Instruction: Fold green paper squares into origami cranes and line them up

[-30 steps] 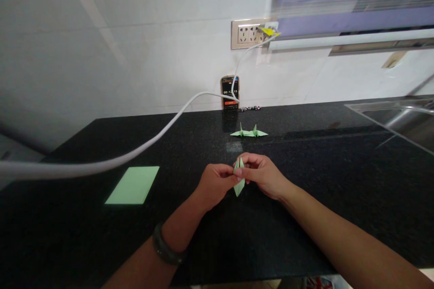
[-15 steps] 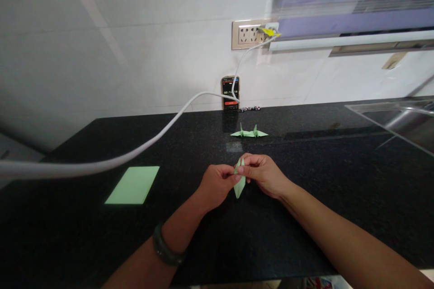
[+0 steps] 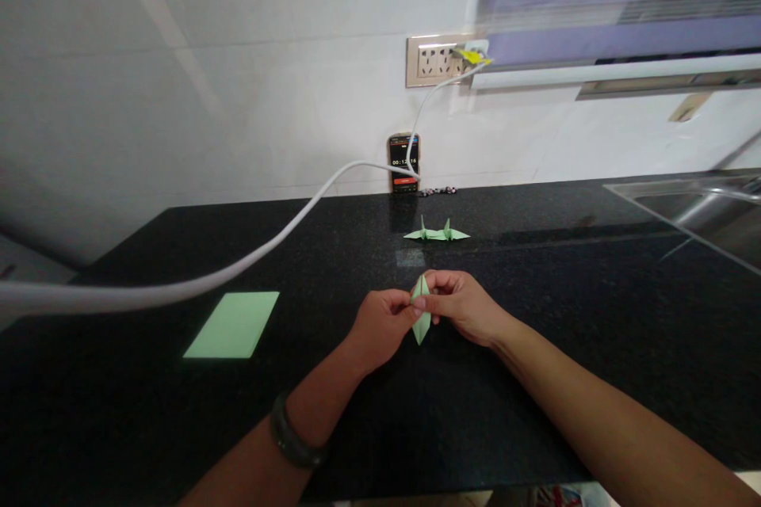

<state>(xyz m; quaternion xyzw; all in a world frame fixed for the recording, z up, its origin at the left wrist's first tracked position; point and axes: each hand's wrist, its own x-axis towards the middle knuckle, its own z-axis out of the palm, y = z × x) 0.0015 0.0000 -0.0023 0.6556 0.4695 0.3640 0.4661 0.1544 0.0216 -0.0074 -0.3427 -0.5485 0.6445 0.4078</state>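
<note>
A narrow, diamond-shaped piece of folded light green paper [image 3: 422, 328] is held upright between my two hands above the dark counter. From the left, my left hand [image 3: 384, 326] pinches its edge with thumb and fingers. My right hand [image 3: 462, 303] grips it from the other side, its thumb lying across the paper's middle and its fingers partly hidden behind. Just beyond my hands, two folded green paper cranes [image 3: 437, 233] stand side by side. A flat stack of green paper sheets [image 3: 233, 325] lies to the left of my left arm.
At the back, a phone [image 3: 404, 164] showing a timer leans against the wall, a small beaded string [image 3: 438, 191] beside it. A white cable [image 3: 279, 234] crosses the left foreground up to a wall socket [image 3: 438, 61]. A metal sink [image 3: 707, 210] sits at right.
The paper's two upper points, apart before, now stand together as one tip. Both hands stay nearly in place, still gripping the paper.
</note>
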